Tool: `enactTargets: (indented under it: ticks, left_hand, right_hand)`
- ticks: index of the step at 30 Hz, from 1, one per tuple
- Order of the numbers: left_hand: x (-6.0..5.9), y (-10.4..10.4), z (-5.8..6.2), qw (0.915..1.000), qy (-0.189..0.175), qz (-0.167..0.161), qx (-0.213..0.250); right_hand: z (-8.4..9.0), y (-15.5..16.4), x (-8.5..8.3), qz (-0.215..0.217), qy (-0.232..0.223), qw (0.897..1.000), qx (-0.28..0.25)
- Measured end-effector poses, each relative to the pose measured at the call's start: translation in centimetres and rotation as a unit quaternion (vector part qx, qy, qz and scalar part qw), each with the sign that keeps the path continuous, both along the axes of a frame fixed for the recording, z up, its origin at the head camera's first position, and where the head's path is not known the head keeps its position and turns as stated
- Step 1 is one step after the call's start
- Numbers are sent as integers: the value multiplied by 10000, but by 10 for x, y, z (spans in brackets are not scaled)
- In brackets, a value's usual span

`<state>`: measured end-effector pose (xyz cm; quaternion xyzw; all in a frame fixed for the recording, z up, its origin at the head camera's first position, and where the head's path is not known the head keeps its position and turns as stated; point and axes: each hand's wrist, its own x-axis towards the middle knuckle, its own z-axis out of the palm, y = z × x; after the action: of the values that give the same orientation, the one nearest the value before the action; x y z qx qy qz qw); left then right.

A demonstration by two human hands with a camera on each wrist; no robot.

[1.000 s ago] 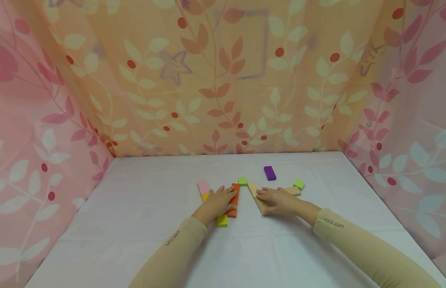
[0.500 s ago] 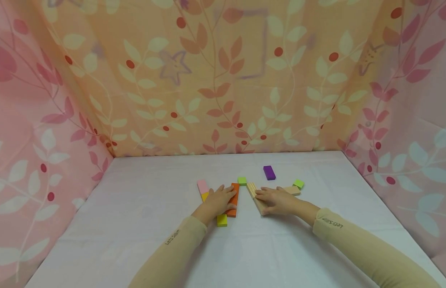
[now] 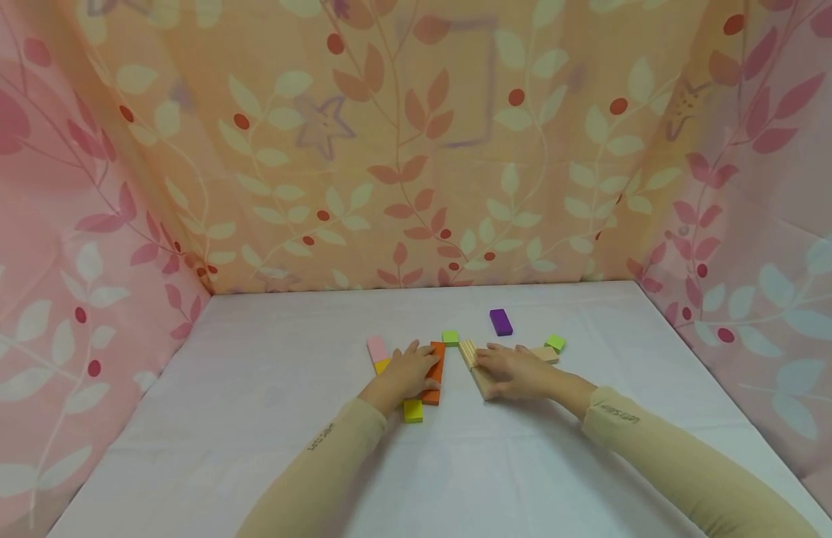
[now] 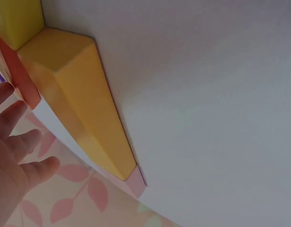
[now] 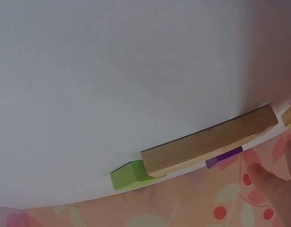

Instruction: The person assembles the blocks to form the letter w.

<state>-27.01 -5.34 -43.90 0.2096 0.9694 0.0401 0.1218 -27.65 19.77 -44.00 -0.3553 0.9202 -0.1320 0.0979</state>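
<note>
A: Both hands are down on the white table (image 3: 255, 418), flat among the blocks. The left hand (image 3: 408, 371) lies with straight fingers on the orange block (image 3: 435, 371), nothing curled round it.

B: And the wrist view backs that up: fingers (image 4: 22, 142) spread and relaxed, with a long yellow block (image 4: 74, 104) lying on the cloth just beside them.

A: Take the orange block as the marker. Just right of it sits the ridged wooden block (image 3: 475, 364), and the right hand (image 3: 520, 371) rests on that one, palm down, fingers stretched out, gripping nothing.

B: Right of the orange block again, past the hand, a plain wooden bar (image 3: 545, 354) pokes out from under the fingers, and a green cube (image 3: 555, 343) sits just beyond its far end. The right wrist camera shows that bar (image 5: 211, 142) touching the green cube (image 5: 129, 174).

A: At the far tip of the orange block, another green cube (image 3: 450, 338). Behind and to the right, well apart, a purple block (image 3: 500, 322) lies alone.

B: Left of the orange block, a pink block (image 3: 377, 348) with the yellow piece (image 3: 382, 365) at its near end. Just by the orange block's near end, a small yellow cube (image 3: 412, 410).

A: Leaf-printed curtains (image 3: 416, 149) hang behind it all.
</note>
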Motion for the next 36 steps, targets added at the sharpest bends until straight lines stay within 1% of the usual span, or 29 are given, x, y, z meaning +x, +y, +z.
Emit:
enactTargets:
  ticks: [5,8,11,14,15,17,19,22,25,27,29,31,34,36]
  left_hand:
    - [1,4,2,10000,1,-64,41]
    - [2,11,5,9998,12,-98,185]
    - [3,24,7,9994,77,-147,309]
    - [4,39,9,9992,209,-115,330]
    - [4,44,9,9992,280,-81,291]
    - [4,52,8,9990,400,26,198]
    - [4,59,6,9986,494,163,96]
    - [4,67,3,9980,554,311,-2]
    - [4,73,1,9982,489,347,5]
    - [5,76,0,9983,462,337,-63]
    - [5,79,-1,9984,439,332,-119]
    - [5,80,-1,9981,461,347,-198]
    - [4,82,-2,9978,486,349,-273]
    - [4,82,-1,9978,484,345,-287]
  right_hand:
    - [6,24,-4,-267,380,9984,-333]
    - [11,43,-7,-601,498,9945,-703]
    - [13,63,-12,-1171,409,9859,-1126]
    - [10,80,-18,-1752,221,9747,-1368]
    - [9,85,-20,-1884,165,9719,-1402]
    - [5,94,-23,-1989,60,9699,-1405]
    - [1,101,-26,-1962,-60,9713,-1341]
    - [-4,108,-31,-1766,-209,9775,-1138]
    - [-9,112,-37,-1598,-402,9827,-839]
    - [-12,114,-41,-1469,-440,9863,-606]
    - [-13,115,-44,-1345,-388,9894,-398]
    - [-13,115,-46,-1208,-232,9921,-264]
    - [-11,115,-46,-1094,-1,9937,-244]
    - [-9,116,-46,-1160,50,9927,-341]
